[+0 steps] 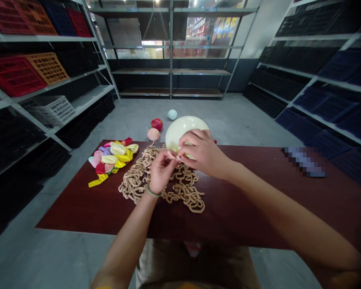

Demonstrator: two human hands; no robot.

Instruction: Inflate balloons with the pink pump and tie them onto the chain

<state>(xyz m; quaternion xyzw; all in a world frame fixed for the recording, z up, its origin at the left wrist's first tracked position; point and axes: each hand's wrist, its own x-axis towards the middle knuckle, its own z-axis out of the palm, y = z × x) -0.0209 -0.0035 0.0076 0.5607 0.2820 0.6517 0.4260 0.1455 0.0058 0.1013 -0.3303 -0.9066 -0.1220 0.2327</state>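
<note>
A pale yellow inflated balloon (182,128) sits beyond my hands, partly covered by my right hand (200,152). Both hands meet at the balloon's neck end, over the near side. The fingers of my left hand (162,168) pinch there, with a green band round the wrist. My right fingertips are closed on the same spot, where a small pale end shows between them. Just under my hands lies a tangled heap of tan cord (138,176) on the dark red table (246,208).
Left of the cord lies a pile of colourful deflated balloons (112,156). Past the far edge are a pink balloon (153,134), a red balloon (157,124) and a light blue balloon (172,114). A blurred-out item (303,161) lies at right. Shelves with crates (15,74) line the sides.
</note>
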